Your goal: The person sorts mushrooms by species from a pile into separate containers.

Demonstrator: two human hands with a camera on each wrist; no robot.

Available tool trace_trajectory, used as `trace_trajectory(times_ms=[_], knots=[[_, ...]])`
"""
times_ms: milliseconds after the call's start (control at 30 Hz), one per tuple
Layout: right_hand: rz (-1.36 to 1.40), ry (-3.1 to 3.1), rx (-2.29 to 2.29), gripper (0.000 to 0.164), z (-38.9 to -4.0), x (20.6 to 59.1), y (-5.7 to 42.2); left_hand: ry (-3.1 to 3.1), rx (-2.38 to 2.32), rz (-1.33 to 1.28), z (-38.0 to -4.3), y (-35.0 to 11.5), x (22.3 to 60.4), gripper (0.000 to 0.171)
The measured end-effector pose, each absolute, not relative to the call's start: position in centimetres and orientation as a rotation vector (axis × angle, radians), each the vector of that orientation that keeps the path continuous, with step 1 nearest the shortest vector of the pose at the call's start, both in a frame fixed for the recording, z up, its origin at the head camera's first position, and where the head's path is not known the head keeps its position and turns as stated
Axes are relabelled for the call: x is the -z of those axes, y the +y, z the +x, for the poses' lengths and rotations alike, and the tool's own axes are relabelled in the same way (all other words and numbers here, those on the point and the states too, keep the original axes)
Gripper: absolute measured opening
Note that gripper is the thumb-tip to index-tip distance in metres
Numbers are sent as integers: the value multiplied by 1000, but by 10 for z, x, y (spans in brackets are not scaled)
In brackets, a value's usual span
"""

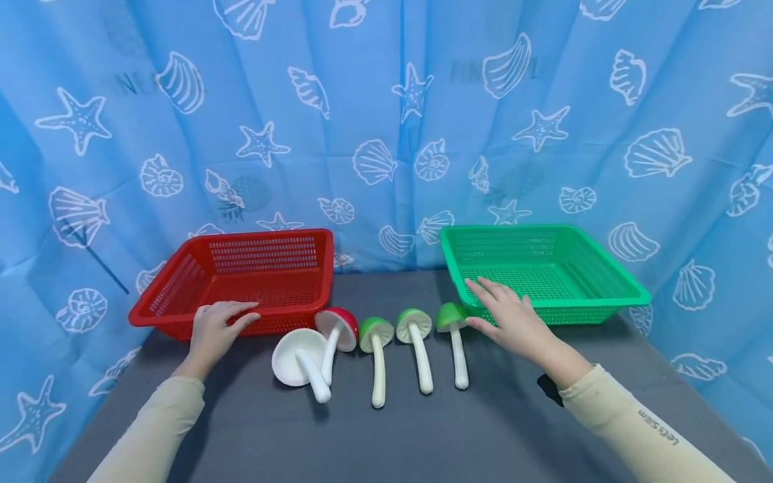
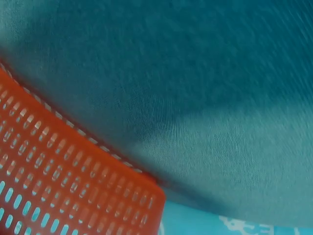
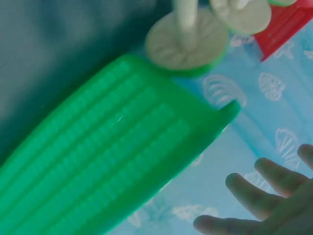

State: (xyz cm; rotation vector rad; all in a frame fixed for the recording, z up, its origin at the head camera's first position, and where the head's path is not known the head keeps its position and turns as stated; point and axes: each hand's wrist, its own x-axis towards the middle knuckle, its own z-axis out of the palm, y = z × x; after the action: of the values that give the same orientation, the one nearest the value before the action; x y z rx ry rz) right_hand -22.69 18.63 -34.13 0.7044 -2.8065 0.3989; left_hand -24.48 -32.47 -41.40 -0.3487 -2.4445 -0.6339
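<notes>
My left hand [image 1: 219, 330] hovers at the front rim of the red basket [image 1: 266, 310], fingers reaching right and nothing in them. Over the near left corner of the green basket [image 1: 580, 310], my right hand [image 1: 513, 322] spreads its fingers [image 3: 249, 196] and holds nothing. Closest to it is a toy mushroom with a green cap [image 1: 450, 314]. Two more green-capped mushrooms, a middle one [image 1: 417, 335] and a left one [image 1: 377, 355], lie beside it. Left of them are a red-capped mushroom [image 1: 339, 329] and a larger white mushroom [image 1: 298, 359], close together with stems toward me.
A grey cloth [image 1: 392, 443] covers the table. Behind both baskets hangs a blue curtain [image 1: 374, 107] with white shell and starfish prints. The red basket stands at the back left, the green one at the back right, with a gap between them.
</notes>
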Motion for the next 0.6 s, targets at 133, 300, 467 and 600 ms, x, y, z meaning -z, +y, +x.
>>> trace_trajectory(times_ms=[133,300,467,600], knots=[[773,-2751,-533,64,-224,344,172,-2461,670,-345,-245,-324,412,38],[833,-2718,-844,61,-222,350,150,-2486,729,-334,-244,-323,408,39],[881,-2697,-1097,57,-220,356,124,-2497,744,-315,-241,-322,406,37],[921,-2663,-1262,54,-216,358,104,-2522,752,-299,-240,-323,405,37]])
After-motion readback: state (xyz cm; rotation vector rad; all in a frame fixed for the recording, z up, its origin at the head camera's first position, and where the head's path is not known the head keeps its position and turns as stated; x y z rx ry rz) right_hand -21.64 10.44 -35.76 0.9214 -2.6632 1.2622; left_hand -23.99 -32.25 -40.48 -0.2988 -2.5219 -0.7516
